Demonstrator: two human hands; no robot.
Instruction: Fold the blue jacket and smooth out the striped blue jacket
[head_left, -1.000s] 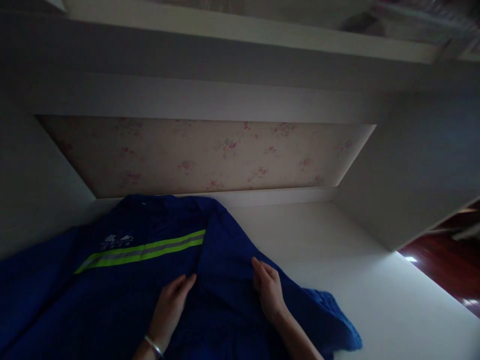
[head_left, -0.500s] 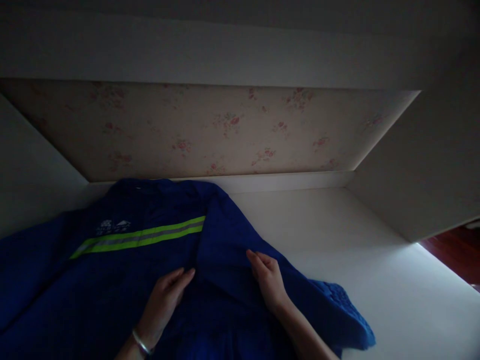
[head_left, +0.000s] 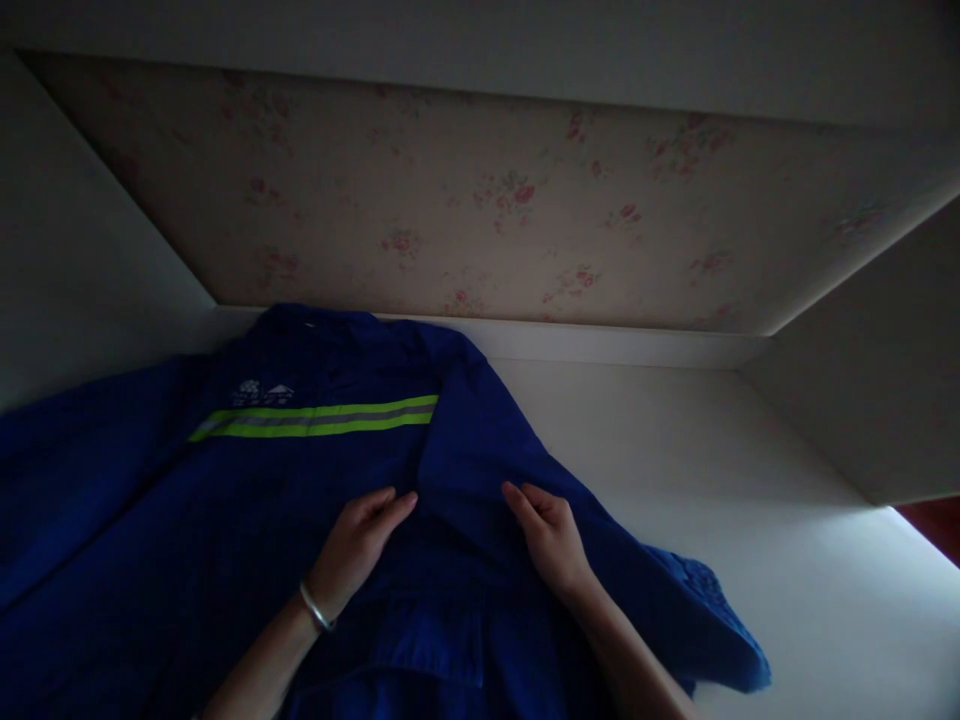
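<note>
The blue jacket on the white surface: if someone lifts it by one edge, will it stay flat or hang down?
The blue jacket would probably droop: it lies in soft folds, and one part bunches at the edge of the white surface. It likely slides easily there. The left hand and right hand press it flat.

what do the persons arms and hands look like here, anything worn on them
Both forearms are bare, with no sleeves or gloves in view. The left hand has a thin silver-coloured bangle around its wrist, plain and smooth as far as the dim light shows. The right hand and its wrist carry nothing visible: no ring, watch or band. Fingernails look short and unpainted, though the picture is dark.
</note>
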